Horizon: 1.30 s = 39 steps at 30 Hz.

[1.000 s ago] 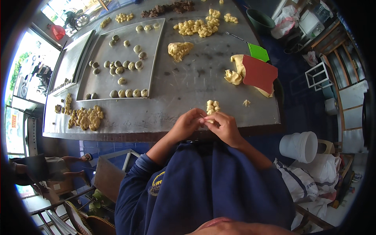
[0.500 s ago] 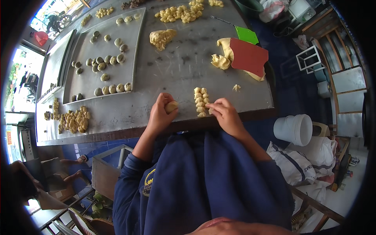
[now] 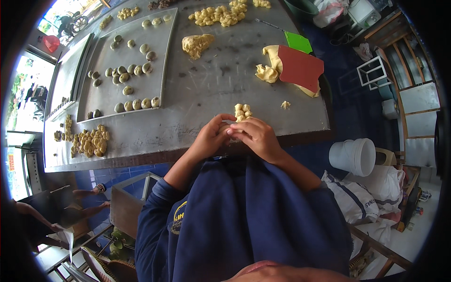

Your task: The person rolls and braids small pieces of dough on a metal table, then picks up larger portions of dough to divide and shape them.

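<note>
My left hand and my right hand meet over the table's front edge. Between them is a small piece of dough, mostly covered by the fingers. The left hand curls round it, and the right fingers and thumb pinch at it. Just beyond the right hand lies a double row of small pale dough balls, its near end hidden by that hand. A tiny dough scrap lies to the right of the row.
A metal tray with greenish-brown balls stands at left, near piled dough balls. Farther off sit a crumbly lump and more dough pieces. A red sheet covers yellow dough beside a green scraper.
My left hand has moved right with its dough piece, and my right hand has left the side of the double row to join it. The hands now hide the row's near end.
</note>
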{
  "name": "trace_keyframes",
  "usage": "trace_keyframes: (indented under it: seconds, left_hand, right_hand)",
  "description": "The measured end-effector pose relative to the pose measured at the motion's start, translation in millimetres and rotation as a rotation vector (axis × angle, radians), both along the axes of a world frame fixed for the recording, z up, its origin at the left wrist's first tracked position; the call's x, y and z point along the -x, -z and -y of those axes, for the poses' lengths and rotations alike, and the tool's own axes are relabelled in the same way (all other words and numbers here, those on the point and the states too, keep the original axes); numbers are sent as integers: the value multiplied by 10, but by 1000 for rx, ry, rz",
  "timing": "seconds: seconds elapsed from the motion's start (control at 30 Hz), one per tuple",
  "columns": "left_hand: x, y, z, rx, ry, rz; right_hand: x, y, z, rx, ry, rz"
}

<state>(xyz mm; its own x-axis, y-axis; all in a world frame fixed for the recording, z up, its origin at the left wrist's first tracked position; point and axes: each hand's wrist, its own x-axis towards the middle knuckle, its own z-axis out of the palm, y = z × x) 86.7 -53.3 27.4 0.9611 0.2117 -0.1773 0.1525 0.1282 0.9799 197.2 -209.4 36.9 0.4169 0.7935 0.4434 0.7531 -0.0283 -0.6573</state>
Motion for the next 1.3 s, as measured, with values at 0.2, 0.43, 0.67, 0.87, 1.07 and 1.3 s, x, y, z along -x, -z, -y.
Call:
trace_keyframes:
  seconds: [0.2, 0.43, 0.67, 0.87, 1.07, 1.3]
  left_hand:
    - [-21, 54, -33, -513, -168, 107]
    - [71, 121, -162, -687, -321, -3]
    - [76, 242, -183, -566, -194, 50]
    - [44, 73, -108, -260, -44, -60]
    - [38, 18, -7, -83, -125, -26]
    - [47, 149, -186, -619, -318, 45]
  right_hand:
    - [-60, 17, 56, -2, -133, -1288]
    - [-522, 256, 89, -112, 101, -433]
    - [-537, 417, -9, 259, 242, -20]
    - [-121, -53, -100, -33, -27, 32]
    - [-18, 34, -104, -14, -24, 23]
    - [-196, 100, 88, -66, -152, -1208]
